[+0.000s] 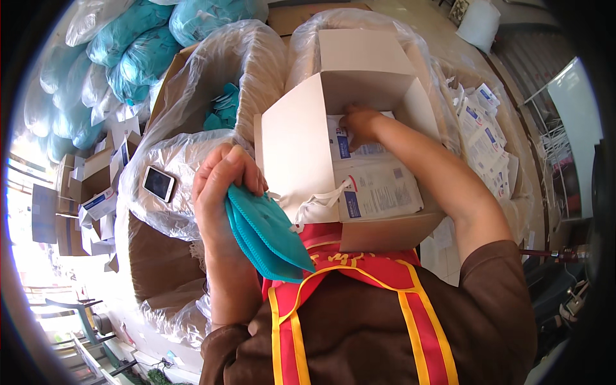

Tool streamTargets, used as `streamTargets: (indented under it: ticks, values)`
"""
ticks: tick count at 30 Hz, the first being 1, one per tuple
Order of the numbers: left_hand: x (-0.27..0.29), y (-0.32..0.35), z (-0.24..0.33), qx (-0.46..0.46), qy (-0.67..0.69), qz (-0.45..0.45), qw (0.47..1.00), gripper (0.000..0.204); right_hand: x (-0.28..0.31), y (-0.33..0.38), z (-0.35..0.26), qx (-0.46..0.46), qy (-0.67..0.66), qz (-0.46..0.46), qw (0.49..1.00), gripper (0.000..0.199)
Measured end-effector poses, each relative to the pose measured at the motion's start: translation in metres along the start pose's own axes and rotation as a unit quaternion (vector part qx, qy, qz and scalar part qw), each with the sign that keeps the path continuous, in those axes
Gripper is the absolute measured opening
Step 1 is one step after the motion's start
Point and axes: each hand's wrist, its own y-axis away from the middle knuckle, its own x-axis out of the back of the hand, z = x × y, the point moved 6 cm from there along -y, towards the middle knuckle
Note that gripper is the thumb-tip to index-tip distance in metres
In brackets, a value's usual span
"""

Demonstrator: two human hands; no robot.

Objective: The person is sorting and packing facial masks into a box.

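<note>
While one carton [387, 235] gapes, two hands [226, 174] [363, 124], one phone [159, 184]

Under the right hand [361, 127], packets [384, 188] are contained in a carton [388, 233]; loose packets [486, 140] are piled farther right; a phone [158, 184] is laid left of the left hand [226, 172].

Phone: a white-framed rectangular smartphone [158, 184] with a dark screen, lying aslant near the left edge of a crinkled clear plastic film [187, 149].
Bags: bulging clear plastic bags with teal contents [146, 56], heaped upon one another at the upper left.
Loose boxes: opened brown and white cardboard boxes [97, 167], jumbled together below the bags, flaps sticking out.
Sack: a stuffed white sack [479, 25], upper right.
Rack: a pale rack of thin bars [557, 142], perhaps metal, beside a smooth white panel [573, 122]; the dark rim obscures it.
</note>
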Motion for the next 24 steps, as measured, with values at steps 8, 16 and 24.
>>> streamTargets:
  ticks: [8,16,24]
  values:
    - [-0.010,-0.004,-0.011,0.027,0.001,-0.034,0.999,0.029,0.005,-0.002,0.007,-0.004,-0.045,0.111,0.993,0.068]
    - [-0.013,-0.001,-0.019,0.040,-0.009,-0.041,0.998,0.030,-0.003,-0.016,0.017,-0.078,-0.010,0.072,0.994,0.052]
    - [-0.012,-0.001,-0.020,0.046,-0.031,-0.031,0.998,0.029,0.009,0.005,0.008,-0.049,-0.031,0.163,0.985,0.037]
